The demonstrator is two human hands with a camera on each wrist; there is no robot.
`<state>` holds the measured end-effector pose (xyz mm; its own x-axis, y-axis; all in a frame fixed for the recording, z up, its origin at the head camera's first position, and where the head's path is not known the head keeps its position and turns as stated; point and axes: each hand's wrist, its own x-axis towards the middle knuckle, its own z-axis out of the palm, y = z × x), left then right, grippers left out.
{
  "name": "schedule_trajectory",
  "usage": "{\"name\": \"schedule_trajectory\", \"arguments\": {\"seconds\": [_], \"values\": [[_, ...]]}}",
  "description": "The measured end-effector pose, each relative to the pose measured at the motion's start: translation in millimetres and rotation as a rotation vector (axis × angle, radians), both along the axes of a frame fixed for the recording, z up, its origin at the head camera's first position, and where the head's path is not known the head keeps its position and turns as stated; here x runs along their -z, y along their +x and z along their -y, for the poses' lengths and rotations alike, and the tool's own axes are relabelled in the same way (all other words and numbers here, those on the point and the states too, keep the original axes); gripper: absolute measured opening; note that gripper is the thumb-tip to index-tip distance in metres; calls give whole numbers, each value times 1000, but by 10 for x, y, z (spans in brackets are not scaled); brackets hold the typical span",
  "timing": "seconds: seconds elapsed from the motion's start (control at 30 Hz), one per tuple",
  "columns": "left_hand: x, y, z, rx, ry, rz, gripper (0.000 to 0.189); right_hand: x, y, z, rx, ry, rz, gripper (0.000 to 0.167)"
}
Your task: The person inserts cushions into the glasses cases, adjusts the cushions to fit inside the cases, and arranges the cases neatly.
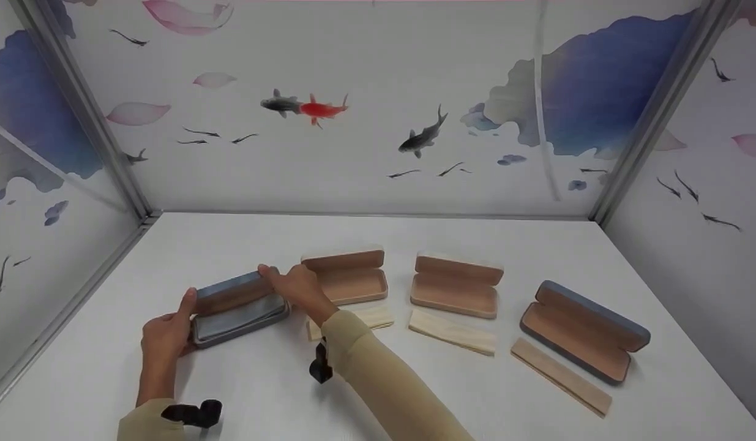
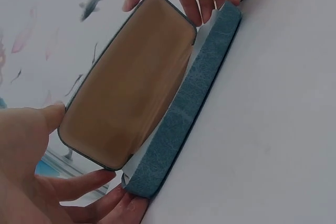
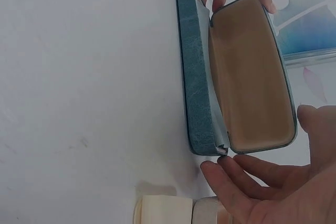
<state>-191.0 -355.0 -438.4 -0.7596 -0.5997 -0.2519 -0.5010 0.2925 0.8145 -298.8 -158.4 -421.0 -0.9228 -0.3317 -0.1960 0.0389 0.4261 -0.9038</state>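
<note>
A blue glasses case stands open at the left of the table, its brown-lined lid raised. A folded grey-blue cloth lies in its base. My left hand holds the case's left end, thumb at the lid's edge and fingers by the base. At the other end my right hand holds it, the thumb on the lid. Both wrist views show the case's blue front wall and the lid lining, with a strip of cloth showing along the rim.
Two cream cases and a dark blue case stand open to the right, all brown inside. Folded cream cloths and a tan cloth lie before them. Printed panels wall the white table.
</note>
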Motion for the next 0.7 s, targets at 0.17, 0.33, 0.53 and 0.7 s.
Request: {"name": "schedule_trajectory", "arguments": {"seconds": [0.17,0.33,0.53,0.7], "values": [[-41,9,54,89,46,25,113,-4,-47,-30,-16,38,-25,87],[-60,37,101,141,47,11,113,4,-94,-55,-74,32,-28,75],[-71,77,108,135,-18,-11,107,12,-108,-59,-101,28,-19,62],[-100,117,126,173,-12,-6,102,0,-78,-41,-85,32,-9,64]]}}
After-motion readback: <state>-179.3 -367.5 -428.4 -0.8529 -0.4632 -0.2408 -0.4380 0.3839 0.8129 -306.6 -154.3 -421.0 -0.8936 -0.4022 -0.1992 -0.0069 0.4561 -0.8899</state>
